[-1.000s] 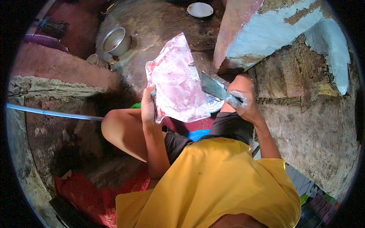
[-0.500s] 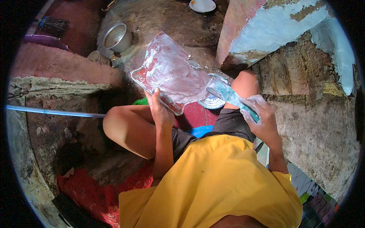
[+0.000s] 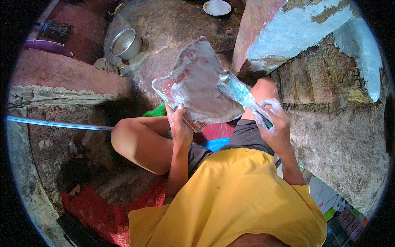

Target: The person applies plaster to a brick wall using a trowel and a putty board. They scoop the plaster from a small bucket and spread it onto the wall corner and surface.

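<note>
A broad, irregular sheet (image 3: 201, 88) with a clear, wavy rim hangs in front of me, tilted, its face smeared with whitish paste. My left hand (image 3: 181, 126) grips its near left edge, thumb on top and the fingers underneath mostly hidden. In my right hand (image 3: 275, 123), whose fingers are coated in white, is a teal putty knife (image 3: 238, 91). The knife's wide blade lies over the sheet's right side, with a small lump of paste at its tip. Whether the blade touches the sheet I cannot tell.
A metal pot (image 3: 125, 45) and a small cup (image 3: 105, 65) stand at the far left, a white plate (image 3: 217, 7) at the far middle. Rough, partly painted masonry (image 3: 296, 33) rises on the right. A pale blue tube (image 3: 57, 122) runs towards my left knee. Green material (image 3: 157, 111) lies beyond that leg.
The sheet has shifted right and turned, with my left hand moving along. The putty knife's blade has moved slightly left and up, and my right hand has drawn a little left.
</note>
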A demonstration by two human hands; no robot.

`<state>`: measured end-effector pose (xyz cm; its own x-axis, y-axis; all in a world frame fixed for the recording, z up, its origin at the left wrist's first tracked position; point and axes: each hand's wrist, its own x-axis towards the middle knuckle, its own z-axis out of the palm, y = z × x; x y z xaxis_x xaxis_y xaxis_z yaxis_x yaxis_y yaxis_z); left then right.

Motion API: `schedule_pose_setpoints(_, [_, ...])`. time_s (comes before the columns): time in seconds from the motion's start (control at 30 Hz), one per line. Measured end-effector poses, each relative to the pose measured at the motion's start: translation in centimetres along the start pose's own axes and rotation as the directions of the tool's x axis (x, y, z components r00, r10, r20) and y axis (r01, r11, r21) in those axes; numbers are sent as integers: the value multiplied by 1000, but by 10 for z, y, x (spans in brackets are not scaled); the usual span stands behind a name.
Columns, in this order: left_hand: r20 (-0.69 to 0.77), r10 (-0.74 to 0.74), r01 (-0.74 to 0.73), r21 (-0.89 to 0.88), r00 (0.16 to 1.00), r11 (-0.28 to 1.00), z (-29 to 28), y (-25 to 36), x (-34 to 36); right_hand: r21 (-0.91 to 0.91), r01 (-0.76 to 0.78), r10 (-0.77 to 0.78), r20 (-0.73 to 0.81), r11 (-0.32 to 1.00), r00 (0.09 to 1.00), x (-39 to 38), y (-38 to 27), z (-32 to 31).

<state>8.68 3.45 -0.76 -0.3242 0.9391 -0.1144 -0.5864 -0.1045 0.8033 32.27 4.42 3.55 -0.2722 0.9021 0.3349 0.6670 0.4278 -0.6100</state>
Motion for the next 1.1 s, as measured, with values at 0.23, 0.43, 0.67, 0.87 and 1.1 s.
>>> schedule_pose_setpoints(0.23, [-181, -143, 198, 336, 973, 921, 6, -1, 4, 112, 50, -42, -70, 992, 997, 13, 5, -9])
schedule_pose_setpoints(0.43, [-158, -180, 204, 148, 971, 968, 8, -31, 5, 117, -42, 58, -134, 992, 989, 8, 15, -79])
schedule_pose_setpoints(0.67, [193, -437, 443, 12, 878, 896, 90, -54, -1, 185, -382, 424, -371, 905, 826, -31, -6, -156])
schedule_pose_setpoints(0.87, [305, -514, 518, 76, 802, 852, 130, -61, -7, 273, -538, 603, -379, 797, 702, -48, -7, -192])
schedule_pose_setpoints(1.1, [332, -520, 494, 166, 787, 853, 142, -70, -3, 339, -486, 585, -324, 806, 744, -33, 0, -188])
